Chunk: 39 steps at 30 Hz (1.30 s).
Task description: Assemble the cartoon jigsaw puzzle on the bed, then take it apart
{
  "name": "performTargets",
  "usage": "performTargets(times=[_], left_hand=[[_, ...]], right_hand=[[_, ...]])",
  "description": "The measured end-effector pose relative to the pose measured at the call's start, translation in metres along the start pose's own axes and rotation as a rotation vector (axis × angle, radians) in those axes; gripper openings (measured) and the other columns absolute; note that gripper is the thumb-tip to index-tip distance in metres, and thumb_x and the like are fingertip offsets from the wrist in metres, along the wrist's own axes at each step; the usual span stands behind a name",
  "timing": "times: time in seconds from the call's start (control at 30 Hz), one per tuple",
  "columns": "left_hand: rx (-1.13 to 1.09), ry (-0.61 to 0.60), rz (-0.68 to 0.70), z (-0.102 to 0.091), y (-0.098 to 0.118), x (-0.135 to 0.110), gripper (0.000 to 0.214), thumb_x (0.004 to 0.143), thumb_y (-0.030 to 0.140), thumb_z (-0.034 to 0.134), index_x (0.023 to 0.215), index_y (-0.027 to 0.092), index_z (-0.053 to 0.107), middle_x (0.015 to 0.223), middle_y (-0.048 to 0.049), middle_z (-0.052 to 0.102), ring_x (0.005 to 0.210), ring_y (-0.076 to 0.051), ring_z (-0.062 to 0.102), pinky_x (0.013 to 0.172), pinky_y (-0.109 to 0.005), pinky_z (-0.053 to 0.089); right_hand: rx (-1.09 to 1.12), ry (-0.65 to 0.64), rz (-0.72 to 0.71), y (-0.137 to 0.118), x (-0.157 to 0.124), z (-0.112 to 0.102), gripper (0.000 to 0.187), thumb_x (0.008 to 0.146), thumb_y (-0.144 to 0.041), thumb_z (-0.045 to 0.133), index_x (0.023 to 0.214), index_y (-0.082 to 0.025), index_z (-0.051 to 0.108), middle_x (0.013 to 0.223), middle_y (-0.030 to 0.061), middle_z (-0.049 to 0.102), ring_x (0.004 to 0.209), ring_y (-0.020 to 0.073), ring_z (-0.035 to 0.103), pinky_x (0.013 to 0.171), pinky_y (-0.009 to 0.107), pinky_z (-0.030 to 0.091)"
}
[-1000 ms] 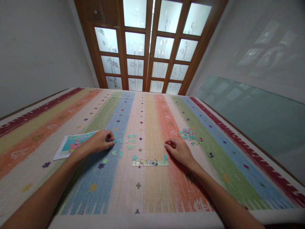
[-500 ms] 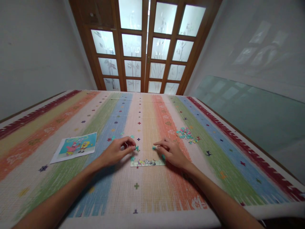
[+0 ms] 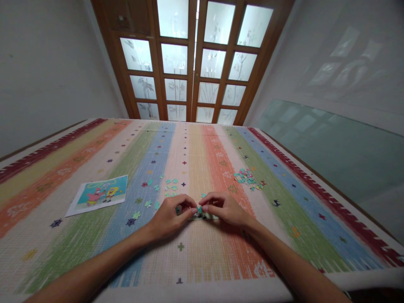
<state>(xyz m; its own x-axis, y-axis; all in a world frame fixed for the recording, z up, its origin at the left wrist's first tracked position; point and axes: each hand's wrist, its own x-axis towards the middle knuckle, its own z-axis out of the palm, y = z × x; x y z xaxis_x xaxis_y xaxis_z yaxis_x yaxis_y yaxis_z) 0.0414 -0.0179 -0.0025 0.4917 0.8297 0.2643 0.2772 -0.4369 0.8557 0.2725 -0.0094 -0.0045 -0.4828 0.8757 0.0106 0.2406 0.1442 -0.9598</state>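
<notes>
My left hand (image 3: 172, 216) and my right hand (image 3: 224, 207) meet at the middle of the striped mat, fingertips pinched together on a small teal puzzle piece (image 3: 199, 210). Both hands rest over the joined strip of puzzle pieces (image 3: 206, 216), which they mostly hide. Loose teal pieces (image 3: 169, 185) lie scattered just beyond my left hand. A heap of mixed pieces (image 3: 248, 177) sits beyond my right hand. A cartoon reference picture (image 3: 99, 194) lies flat to the left.
The striped woven mat (image 3: 94, 235) covers the whole surface, with its near edge at the bottom. A wooden glazed door (image 3: 192, 63) stands at the far end. A glass panel (image 3: 331, 143) leans along the right wall.
Both hands have come together from apart: the left moved right from the loose teal pieces, the right moved left. They now pinch a piece over the joined strip.
</notes>
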Motion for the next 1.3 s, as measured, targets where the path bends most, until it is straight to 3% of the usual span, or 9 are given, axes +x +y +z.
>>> performTargets(times=[0.2, 0.37, 0.47, 0.77, 0.93, 1.3], left_hand=[[0.119, 0.003, 0.162, 0.006, -0.002, -0.005, 0.015, 0.100, 0.030, 0.060, 0.101, 0.018, 0.069, 0.088, -0.0059, 0.071, 0.078, -0.018, 0.064, 0.072, -0.033, 0.053], [0.272, -0.144, 0.491, 0.008, -0.002, -0.012, 0.024, 0.104, 0.014, 0.047, 0.122, 0.016, 0.063, 0.114, -0.0130, 0.070, 0.106, -0.022, 0.065, 0.093, -0.040, 0.056], [0.340, -0.197, 0.571, 0.009, -0.003, -0.015, 0.027, 0.103, 0.012, 0.047, 0.125, 0.015, 0.062, 0.120, -0.0138, 0.070, 0.112, -0.023, 0.066, 0.100, -0.042, 0.055], [0.397, -0.246, 0.570, 0.008, -0.007, -0.014, 0.026, 0.104, 0.015, 0.048, 0.123, 0.014, 0.066, 0.116, -0.0129, 0.073, 0.111, -0.024, 0.067, 0.100, -0.042, 0.056], [0.410, -0.250, 0.581, 0.009, -0.006, -0.014, 0.026, 0.104, 0.014, 0.048, 0.122, 0.013, 0.066, 0.116, -0.0128, 0.073, 0.111, -0.024, 0.067, 0.101, -0.042, 0.055], [0.406, -0.246, 0.565, 0.009, -0.007, -0.015, 0.027, 0.103, 0.013, 0.047, 0.121, 0.013, 0.067, 0.117, -0.0128, 0.073, 0.112, -0.024, 0.066, 0.101, -0.042, 0.056]], right_hand=[[-0.104, 0.001, 0.020, -0.001, -0.001, -0.007, 0.019, 0.084, -0.037, 0.073, 0.090, -0.019, 0.078, 0.075, 0.0037, 0.072, 0.062, 0.0125, 0.058, 0.056, 0.025, 0.045], [-0.121, 0.154, 0.126, 0.007, 0.000, -0.037, 0.018, 0.082, -0.033, 0.070, 0.088, -0.018, 0.076, 0.073, 0.0050, 0.074, 0.053, 0.0126, 0.058, 0.049, 0.024, 0.046], [-0.191, 0.154, 0.117, 0.008, -0.001, -0.050, 0.015, 0.081, -0.031, 0.071, 0.085, -0.018, 0.077, 0.071, 0.0055, 0.074, 0.055, 0.0136, 0.059, 0.052, 0.026, 0.047], [-0.349, 0.077, 0.033, 0.014, -0.001, -0.048, 0.012, 0.081, -0.024, 0.071, 0.087, -0.019, 0.080, 0.084, 0.0068, 0.077, 0.077, 0.0185, 0.067, 0.073, 0.032, 0.052], [-0.464, 0.092, -0.057, 0.016, -0.001, -0.049, 0.012, 0.083, -0.022, 0.069, 0.085, -0.020, 0.080, 0.083, 0.0059, 0.073, 0.075, 0.0174, 0.064, 0.070, 0.031, 0.048], [-0.480, 0.120, -0.049, 0.015, -0.002, -0.049, 0.010, 0.085, -0.023, 0.069, 0.086, -0.019, 0.077, 0.084, 0.0055, 0.071, 0.078, 0.0175, 0.063, 0.071, 0.031, 0.047]])
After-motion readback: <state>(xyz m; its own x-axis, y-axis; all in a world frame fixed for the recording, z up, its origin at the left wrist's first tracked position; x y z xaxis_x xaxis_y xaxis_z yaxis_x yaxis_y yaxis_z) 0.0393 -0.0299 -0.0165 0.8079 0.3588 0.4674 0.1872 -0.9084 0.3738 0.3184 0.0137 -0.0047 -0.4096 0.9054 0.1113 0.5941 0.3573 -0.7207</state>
